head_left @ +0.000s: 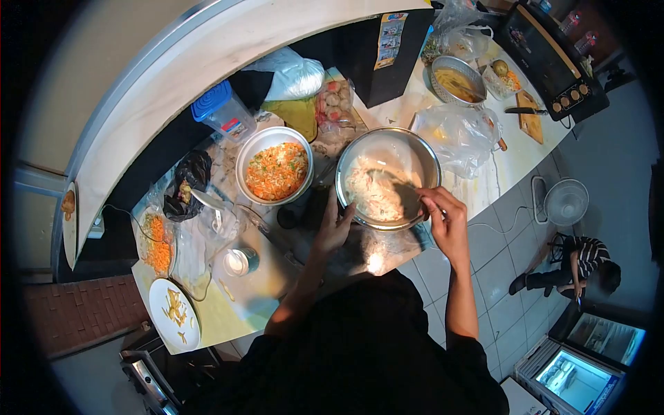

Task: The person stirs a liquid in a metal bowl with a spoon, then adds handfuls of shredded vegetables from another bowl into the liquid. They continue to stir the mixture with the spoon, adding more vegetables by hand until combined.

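Note:
A shiny metal bowl [344, 181] stands at the counter's front edge, holding a pale, shredded-looking mixture [377, 190] in whitish liquid. My left hand [335, 229] grips the bowl's lower left rim, its thumb at the edge and its fingers along the outer wall. At the right rim, my right hand [446, 216] is closed in a pinch, fingertips just over the inside of the bowl. Whatever lies between those fingertips is too small to make out. A dark shadow falls across the mixture. To the left sits a white bowl [242, 169] of chopped orange and white vegetables.
A clear plastic bag [460, 142] and a colander [443, 63] lie right of the bowl. A knife [526, 111] rests on a cutting board [531, 128] near a toaster oven [553, 62]. Left are a jar [238, 263] and white plate [162, 325]. A person [588, 266] sits at right.

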Demonstrator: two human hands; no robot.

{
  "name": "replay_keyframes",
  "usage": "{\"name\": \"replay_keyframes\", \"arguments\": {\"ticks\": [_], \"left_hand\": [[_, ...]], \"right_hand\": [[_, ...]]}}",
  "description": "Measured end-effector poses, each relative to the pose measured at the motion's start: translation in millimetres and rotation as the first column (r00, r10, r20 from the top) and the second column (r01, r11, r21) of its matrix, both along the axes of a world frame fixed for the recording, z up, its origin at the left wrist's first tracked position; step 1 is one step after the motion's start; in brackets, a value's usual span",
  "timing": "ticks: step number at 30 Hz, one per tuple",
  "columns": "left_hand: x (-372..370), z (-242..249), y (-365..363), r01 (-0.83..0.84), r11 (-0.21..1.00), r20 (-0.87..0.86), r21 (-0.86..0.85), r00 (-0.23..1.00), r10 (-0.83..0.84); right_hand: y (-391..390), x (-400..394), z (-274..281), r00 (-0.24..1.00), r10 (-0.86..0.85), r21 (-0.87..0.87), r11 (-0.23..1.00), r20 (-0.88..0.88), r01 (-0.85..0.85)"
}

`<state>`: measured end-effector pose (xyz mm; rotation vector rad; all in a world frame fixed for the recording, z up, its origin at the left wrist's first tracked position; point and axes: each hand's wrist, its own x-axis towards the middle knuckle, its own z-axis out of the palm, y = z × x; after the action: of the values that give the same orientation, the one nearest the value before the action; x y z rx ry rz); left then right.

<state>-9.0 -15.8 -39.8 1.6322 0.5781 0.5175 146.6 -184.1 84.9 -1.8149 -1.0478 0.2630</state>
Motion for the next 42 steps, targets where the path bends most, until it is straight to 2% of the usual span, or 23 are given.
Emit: {"name": "replay_keyframes", "arguments": {"ticks": [1, 3, 4, 6, 10, 11, 12, 13, 15, 18, 21, 23, 25, 27, 28, 29, 30, 32, 36, 39, 40, 41, 42], "left_hand": [[0, 8, -2, 0.002, 1.000, 0.003, 0.001, 1.000, -0.002], [-1, 27, -7, -0.006, 0.960, -0.065, -0.280, 0.998, -0.012], [0, 21, -7, 0.001, 0.960, -0.062, -0.279, 0.998, -0.019], [1, 15, -5, 0.026, 0.899, 0.032, -0.437, 0.999, -0.014], [-2, 16, -3, 0.010, 0.897, 0.005, -0.442, 1.000, -0.009], [-4, 2, 0, -0.001, 0.990, -0.055, -0.144, 0.998, -0.007], [-4, 2, 0, 0.007, 0.986, -0.113, 0.167, 0.994, 0.012], [-5, 3, -1, 0.008, 0.986, -0.114, 0.166, 0.993, 0.011], [-5, 8, -4, -0.021, 1.000, -0.147, 0.002, 0.989, 0.021], [-4, -7, 0, 0.000, 0.992, -0.127, 0.125, 0.992, 0.016], [-4, 1, -1, 0.005, 0.995, -0.092, 0.095, 0.996, 0.003], [-3, 6, 0, 0.021, 0.999, -0.086, 0.024, 0.996, -0.019], [-2, 10, -3, 0.047, 0.998, -0.084, -0.050, 0.995, -0.051], [-1, 14, -5, 0.048, 0.941, 0.028, -0.336, 0.999, -0.041], [-2, 13, -4, 0.049, 0.941, 0.025, -0.335, 0.999, -0.043], [-2, 13, -2, 0.063, 0.969, -0.007, -0.241, 0.998, -0.067], [-3, 14, -1, 0.080, 0.986, -0.041, -0.143, 0.995, -0.087], [-3, 15, -3, 0.056, 0.985, -0.053, -0.162, 0.996, -0.065], [-1, 15, -7, -0.010, 0.968, -0.057, -0.251, 0.998, -0.004], [-1, 15, -5, 0.013, 0.957, -0.017, -0.289, 1.000, -0.018], [-1, -2, -2, 0.011, 0.957, -0.016, -0.292, 1.000, -0.016], [-3, -33, 4, 0.002, 0.993, -0.066, 0.117, 0.998, 0.005], [-4, -51, 7, 0.014, 0.863, -0.105, 0.506, 0.993, 0.045]], "right_hand": [[1, 2, 4, 0.999, -0.041, 0.040, 0.998, -0.018, 0.042], [9, 3, 8, 0.997, -0.058, 0.030, 0.998, -0.041, 0.059], [13, 4, 4, 0.999, -0.034, 0.027, 0.999, 0.003, 0.034], [19, 2, -6, 0.997, 0.030, 0.002, 1.000, 0.078, -0.030], [8, -12, -9, 0.990, 0.108, -0.143, 0.985, 0.086, -0.095], [2, -10, -5, 0.992, 0.103, -0.150, 0.985, 0.075, -0.091], [-3, -8, 0, 0.993, 0.096, -0.159, 0.984, 0.063, -0.085], [-7, -7, 6, 0.994, 0.095, -0.159, 0.984, 0.062, -0.085], [-15, -4, 21, 0.998, -0.026, -0.085, 0.996, 0.057, 0.031], [-25, 2, 23, 0.982, -0.147, -0.122, 0.979, 0.116, 0.161], [-31, 4, 0, 0.939, -0.245, -0.088, 0.958, 0.241, 0.273], [-32, -2, -19, 0.933, -0.352, -0.088, 0.930, 0.078, 0.358], [-25, -10, -50, 0.918, -0.395, -0.055, 0.917, 0.034, 0.396], [-12, -24, -61, 0.881, -0.399, -0.039, 0.914, -0.255, 0.403], [-7, -29, -61, 0.857, -0.396, -0.049, 0.914, -0.329, 0.403], [0, -34, -59, 0.856, -0.397, -0.048, 0.913, -0.331, 0.405], [9, -37, -55, 0.804, -0.386, -0.027, 0.907, -0.452, 0.420], [18, -35, -53, 0.711, -0.343, 0.006, 0.899, -0.614, 0.438], [24, -22, -48, 0.692, -0.282, 0.072, 0.898, -0.665, 0.435], [25, -13, -38, 0.734, -0.251, 0.105, 0.910, -0.631, 0.401], [25, -13, -32, 0.785, -0.219, 0.122, 0.929, -0.579, 0.349], [24, -12, -27, 0.831, -0.184, 0.134, 0.946, -0.524, 0.294], [22, -13, -24, 0.856, -0.138, 0.123, 0.966, -0.498, 0.227]]}}
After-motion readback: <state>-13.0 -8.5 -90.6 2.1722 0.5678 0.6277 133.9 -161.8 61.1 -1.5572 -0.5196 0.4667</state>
